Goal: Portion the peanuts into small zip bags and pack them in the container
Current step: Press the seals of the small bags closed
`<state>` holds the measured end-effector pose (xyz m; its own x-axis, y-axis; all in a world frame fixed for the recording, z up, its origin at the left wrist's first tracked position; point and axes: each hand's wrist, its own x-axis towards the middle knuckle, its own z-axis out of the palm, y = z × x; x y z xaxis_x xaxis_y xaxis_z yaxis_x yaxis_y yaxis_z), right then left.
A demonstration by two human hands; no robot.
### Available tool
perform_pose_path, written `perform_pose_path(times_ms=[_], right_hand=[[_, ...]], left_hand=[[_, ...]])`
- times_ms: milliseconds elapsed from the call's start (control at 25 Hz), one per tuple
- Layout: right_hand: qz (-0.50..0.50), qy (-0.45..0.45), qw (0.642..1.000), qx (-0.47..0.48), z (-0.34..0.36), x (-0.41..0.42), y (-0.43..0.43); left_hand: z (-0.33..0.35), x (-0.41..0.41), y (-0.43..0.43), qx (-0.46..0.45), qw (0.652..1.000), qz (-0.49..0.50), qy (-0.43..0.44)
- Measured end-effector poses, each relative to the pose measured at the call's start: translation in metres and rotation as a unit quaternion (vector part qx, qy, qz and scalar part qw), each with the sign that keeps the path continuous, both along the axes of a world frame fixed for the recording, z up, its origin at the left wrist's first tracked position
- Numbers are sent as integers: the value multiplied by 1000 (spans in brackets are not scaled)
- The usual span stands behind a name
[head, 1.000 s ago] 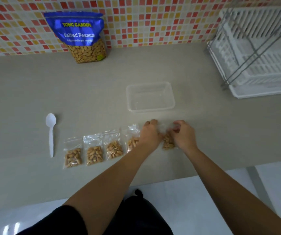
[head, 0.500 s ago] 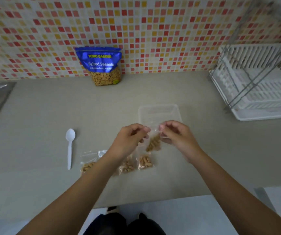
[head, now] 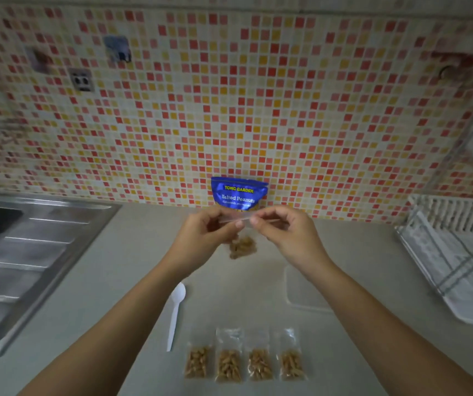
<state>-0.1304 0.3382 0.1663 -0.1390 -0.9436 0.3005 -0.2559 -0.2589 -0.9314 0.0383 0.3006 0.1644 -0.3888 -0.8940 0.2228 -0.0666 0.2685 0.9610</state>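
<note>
Left hand (head: 201, 237) and right hand (head: 288, 232) up above the counter (head: 132, 267). Fingers of both pinch the top strip of one small zip bag (head: 242, 247), its peanuts hanging low. Four filled bags (head: 228, 365) in a row near me, spoon (head: 175, 312) just left. Clear container (head: 301, 294) at right. Blue peanut pouch (head: 239, 194) against the wall.

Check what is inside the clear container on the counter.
Nothing shows in the visible part of the clear container; its right side is covered by the right forearm, so that part cannot be checked.
</note>
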Motion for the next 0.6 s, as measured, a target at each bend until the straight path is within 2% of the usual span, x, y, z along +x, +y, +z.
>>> perform_pose_path(times_ms=[120, 280, 600], right_hand=[[-7, 7, 1000, -17, 7, 6, -7], [-7, 26, 1000, -12, 8, 18, -8], [-37, 80, 996, -32, 7, 28, -13]], left_hand=[[20, 12, -10, -74, 995, 10, -70], [30, 22, -19, -183, 963, 27, -194], [27, 21, -26, -262, 927, 40, -264]])
